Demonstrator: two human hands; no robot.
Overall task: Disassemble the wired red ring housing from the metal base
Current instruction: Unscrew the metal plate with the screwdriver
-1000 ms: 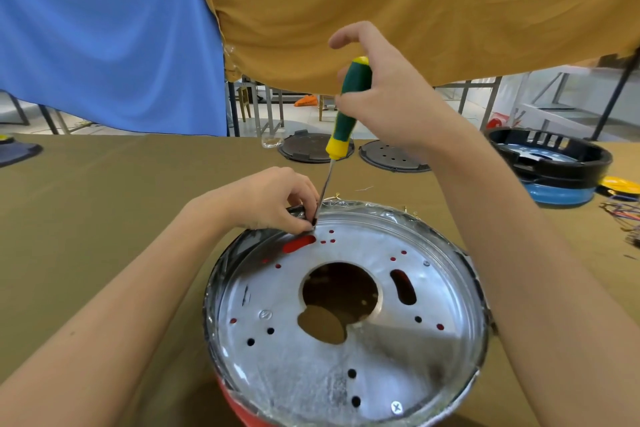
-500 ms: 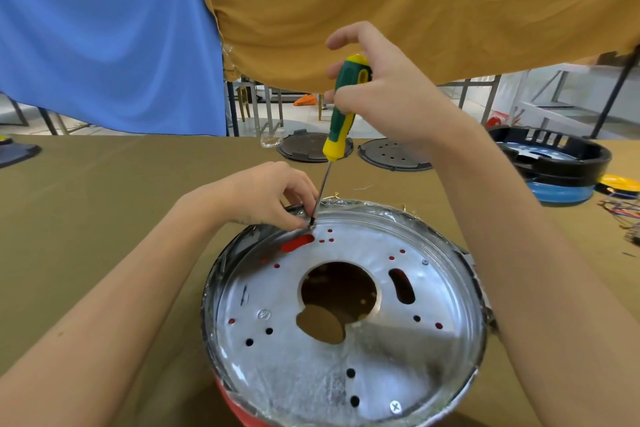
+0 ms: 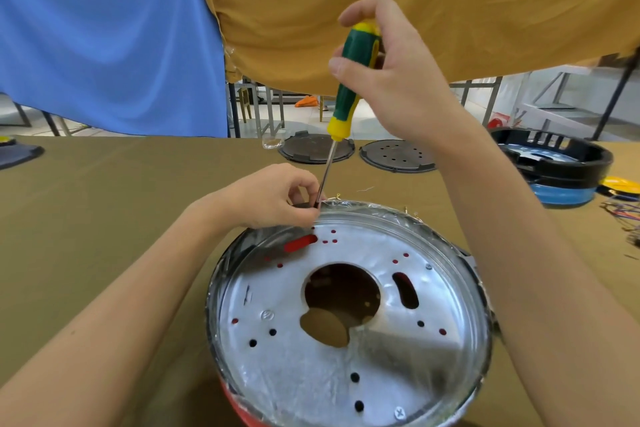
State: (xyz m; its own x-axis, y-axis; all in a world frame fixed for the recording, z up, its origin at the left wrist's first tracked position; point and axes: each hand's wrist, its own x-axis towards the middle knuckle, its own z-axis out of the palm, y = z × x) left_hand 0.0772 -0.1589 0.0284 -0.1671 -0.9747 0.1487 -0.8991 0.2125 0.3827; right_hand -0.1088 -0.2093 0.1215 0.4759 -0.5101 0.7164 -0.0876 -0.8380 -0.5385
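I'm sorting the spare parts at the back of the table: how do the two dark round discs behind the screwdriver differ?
The left disc has a mostly solid face with faint raised ridges, while the right disc is dotted with small holes. The screwdriver shaft crosses in front of the left disc; the right hand and forearm hide part of the right disc. Both are dark grey, round, with small rim tabs, lying flat on the table.

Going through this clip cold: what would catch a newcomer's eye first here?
The shiny round metal base fills the near centre of the table, red showing through its holes. Above its far rim stands a green-and-yellow screwdriver, gripped by the right hand, with the left hand pinching at its tip.
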